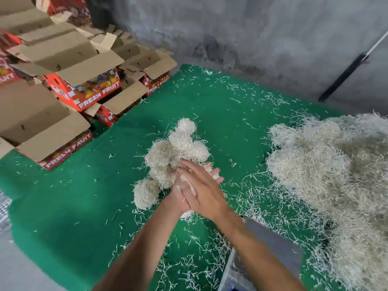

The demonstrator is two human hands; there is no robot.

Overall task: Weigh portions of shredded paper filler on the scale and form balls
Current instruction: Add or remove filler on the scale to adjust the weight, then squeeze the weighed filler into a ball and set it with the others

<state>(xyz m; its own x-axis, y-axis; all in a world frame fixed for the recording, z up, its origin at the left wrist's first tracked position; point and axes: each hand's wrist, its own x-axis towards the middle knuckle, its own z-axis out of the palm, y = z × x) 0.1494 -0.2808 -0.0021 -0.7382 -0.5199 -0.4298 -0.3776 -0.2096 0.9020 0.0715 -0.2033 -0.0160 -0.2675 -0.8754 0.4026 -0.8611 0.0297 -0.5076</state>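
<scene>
Midway, I'd say: several balls made, a big pile left.

At frame centre my right hand [201, 190] lies flat-fingered over my left hand [178, 198], pressing a wad [212, 174] of filler between the palms; only its edges show. Just above them, six or so finished balls [178, 143] cluster on the green mat [84, 196]. The loose pile [327, 169] fills the right side. The grey scale [273, 244], lower right, looks bare, though my arm hides part of it.
</scene>
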